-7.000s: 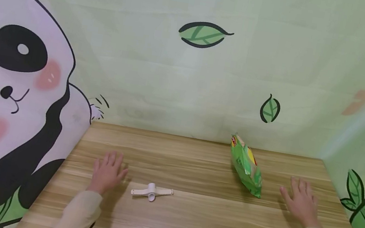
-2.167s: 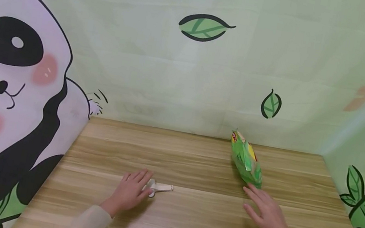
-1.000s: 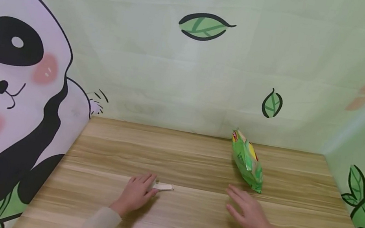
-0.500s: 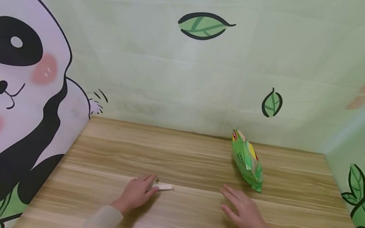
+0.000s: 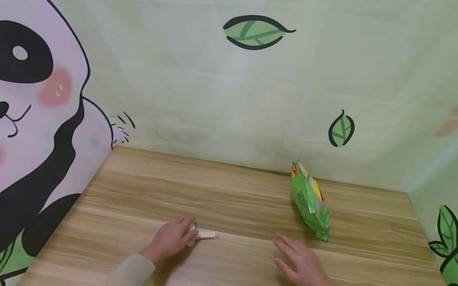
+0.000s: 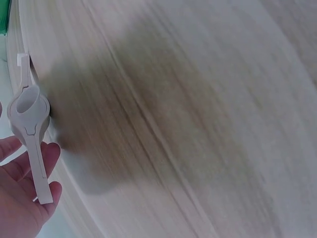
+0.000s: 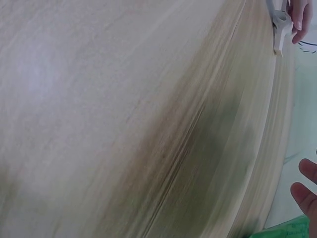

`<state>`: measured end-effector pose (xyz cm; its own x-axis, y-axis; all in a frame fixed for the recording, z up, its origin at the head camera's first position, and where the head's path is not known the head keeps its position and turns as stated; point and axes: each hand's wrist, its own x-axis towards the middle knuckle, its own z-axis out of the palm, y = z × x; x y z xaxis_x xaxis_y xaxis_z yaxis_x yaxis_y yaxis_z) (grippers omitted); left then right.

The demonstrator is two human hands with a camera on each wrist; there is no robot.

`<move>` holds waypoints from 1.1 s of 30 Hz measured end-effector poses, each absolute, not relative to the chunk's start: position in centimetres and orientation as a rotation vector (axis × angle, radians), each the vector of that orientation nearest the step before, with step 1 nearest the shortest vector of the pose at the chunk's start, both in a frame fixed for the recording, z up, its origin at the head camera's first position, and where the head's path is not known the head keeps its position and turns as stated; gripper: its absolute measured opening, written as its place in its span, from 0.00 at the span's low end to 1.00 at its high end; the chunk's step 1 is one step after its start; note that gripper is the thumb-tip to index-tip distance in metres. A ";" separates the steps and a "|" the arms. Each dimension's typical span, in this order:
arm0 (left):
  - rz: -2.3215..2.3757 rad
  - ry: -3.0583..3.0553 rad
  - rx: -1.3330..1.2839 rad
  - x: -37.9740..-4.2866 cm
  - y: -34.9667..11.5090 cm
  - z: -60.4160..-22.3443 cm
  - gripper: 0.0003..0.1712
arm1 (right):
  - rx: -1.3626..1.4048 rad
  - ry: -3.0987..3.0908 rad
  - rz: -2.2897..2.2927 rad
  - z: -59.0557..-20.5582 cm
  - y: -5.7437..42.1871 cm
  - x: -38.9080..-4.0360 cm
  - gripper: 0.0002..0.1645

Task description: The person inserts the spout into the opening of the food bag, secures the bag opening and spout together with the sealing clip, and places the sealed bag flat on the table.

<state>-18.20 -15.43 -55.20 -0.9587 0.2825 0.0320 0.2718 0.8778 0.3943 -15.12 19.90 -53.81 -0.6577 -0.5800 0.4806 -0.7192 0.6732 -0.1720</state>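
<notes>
One white plastic piece (image 5: 206, 235), with two flat arms and a hollow, round middle, lies on the wood-grain tabletop (image 5: 234, 279). The left hand (image 5: 170, 240) is over its left arm, so from above only the right arm and a bit of the middle show. In the left wrist view that near arm runs across the front of the left fingers (image 6: 51, 157), with fingertips showing on its tabletop side; whether they are clamped on it or only beside it, I cannot tell. The round middle sits just past the fingers, and the far arm points away from them.

The right hand (image 5: 304, 266) is held over the tabletop, well apart from the white piece. Its fingers are extended and its thumb stands apart from them, with nothing between. Near it, a little farther back, lies a green packet (image 5: 310, 203).
</notes>
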 end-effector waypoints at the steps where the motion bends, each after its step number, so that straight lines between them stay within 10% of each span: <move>1: 0.630 3.013 0.431 -18.3 -15.4 -55.2 0.26 | 1.017 -2.504 0.494 -53.9 19.9 -15.1 0.24; 33: 0.668 2.959 0.279 -19.1 -15.5 -55.5 0.14 | 1.020 -2.526 0.509 -54.4 19.6 -14.8 0.24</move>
